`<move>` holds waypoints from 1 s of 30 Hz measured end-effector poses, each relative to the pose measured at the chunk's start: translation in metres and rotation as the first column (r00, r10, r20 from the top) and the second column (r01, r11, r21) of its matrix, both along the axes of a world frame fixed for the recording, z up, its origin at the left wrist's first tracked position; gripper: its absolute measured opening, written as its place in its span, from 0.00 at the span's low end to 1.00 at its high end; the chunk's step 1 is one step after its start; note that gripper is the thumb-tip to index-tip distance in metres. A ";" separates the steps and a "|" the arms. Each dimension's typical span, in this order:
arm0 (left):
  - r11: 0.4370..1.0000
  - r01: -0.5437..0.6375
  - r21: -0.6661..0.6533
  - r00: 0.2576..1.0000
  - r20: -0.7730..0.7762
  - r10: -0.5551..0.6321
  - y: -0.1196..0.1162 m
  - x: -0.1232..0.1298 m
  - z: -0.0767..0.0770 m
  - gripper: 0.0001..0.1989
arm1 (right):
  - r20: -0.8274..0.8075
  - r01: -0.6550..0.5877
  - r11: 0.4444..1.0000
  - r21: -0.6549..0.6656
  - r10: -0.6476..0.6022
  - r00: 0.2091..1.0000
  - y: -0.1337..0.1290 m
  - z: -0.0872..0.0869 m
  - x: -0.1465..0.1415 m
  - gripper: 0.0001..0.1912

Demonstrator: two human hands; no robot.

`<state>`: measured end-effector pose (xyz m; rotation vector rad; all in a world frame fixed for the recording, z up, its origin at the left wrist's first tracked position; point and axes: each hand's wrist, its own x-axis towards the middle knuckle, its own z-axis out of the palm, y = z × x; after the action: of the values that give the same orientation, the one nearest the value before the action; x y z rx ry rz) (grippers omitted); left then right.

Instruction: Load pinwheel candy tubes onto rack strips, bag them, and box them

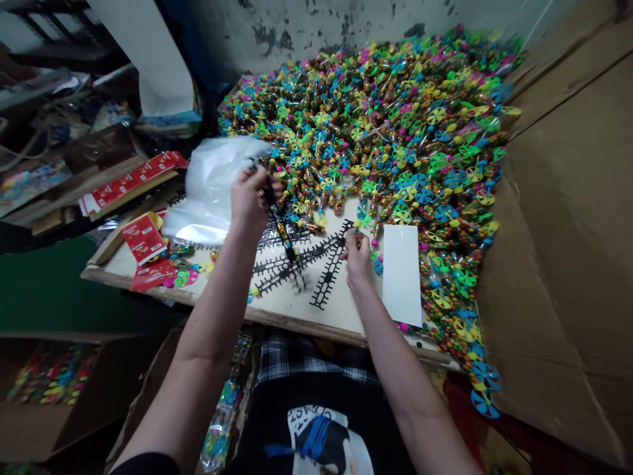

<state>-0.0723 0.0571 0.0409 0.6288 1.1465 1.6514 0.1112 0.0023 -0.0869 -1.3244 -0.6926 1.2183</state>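
Note:
My left hand (253, 192) is raised over the table, its fingers closed around a black toothed plastic strip (289, 252). The strip hangs down, blurred at its lower end, with small coloured bits along it. More black toothed strips (325, 282) lie crossed on the pale tabletop (291, 310) below. Beside their upper ends, my right hand (358, 258) is closed, thumb and fingers pinched together. A small coloured piece shows at its fingertips, but what it grips is unclear. A large heap of candy-filled toy tubes with coloured fan wheels (366, 132) lies just beyond both hands.
Clear plastic bags (212, 188) lie left of my left hand. Red printed cards (143, 237) rest at the table's left end. A white card (401, 274) lies right of my right hand. Tall cardboard (558, 251) walls the right side; an open box (44, 422) stands lower left.

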 end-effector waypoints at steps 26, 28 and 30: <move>0.724 0.533 -0.437 0.846 0.257 -0.467 -0.097 0.095 -0.058 0.14 | 0.021 0.004 0.978 0.207 -0.009 1.000 -0.053 0.002 0.007 0.16; 0.721 0.538 -0.437 0.843 0.258 -0.473 -0.096 0.095 -0.059 0.14 | 0.043 0.017 0.973 0.229 -0.027 0.999 -0.053 0.002 0.009 0.15; 0.717 0.540 -0.441 0.842 0.258 -0.474 -0.096 0.095 -0.060 0.14 | 0.050 0.032 0.972 0.231 -0.044 0.998 -0.053 0.001 0.011 0.15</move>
<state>0.0229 -0.0393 -0.0193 0.4365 1.1190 0.8522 0.1225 -0.0509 -0.0856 -1.1758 -0.8186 1.0400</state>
